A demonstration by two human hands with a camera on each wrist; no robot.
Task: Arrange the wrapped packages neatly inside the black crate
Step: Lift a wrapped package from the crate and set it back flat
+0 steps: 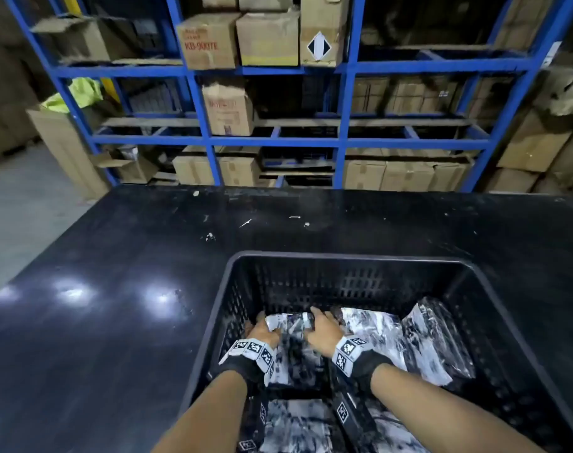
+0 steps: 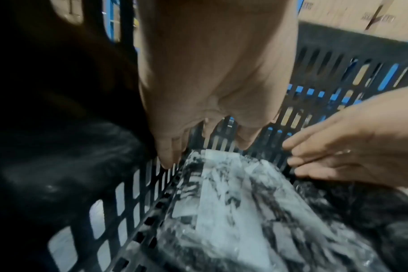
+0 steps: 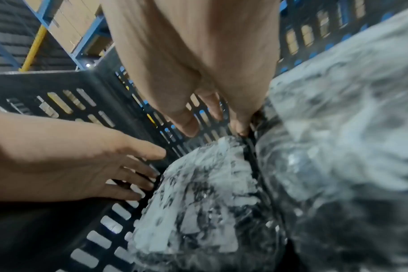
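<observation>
The black slotted crate stands on a black table and holds several packages wrapped in grey-white plastic. Both my hands are down inside it at the far left corner. My left hand lies against the left side of one package, next to the crate wall. My right hand lies against its right side, in the gap beside a neighbouring package. In the left wrist view the left hand has straight fingers pointing down at the package. The right hand looks the same in its own view.
A third package leans against the crate's right wall, and more packages lie at the near end under my forearms. The black table stretches left and ahead. Blue shelving with cardboard boxes stands behind it.
</observation>
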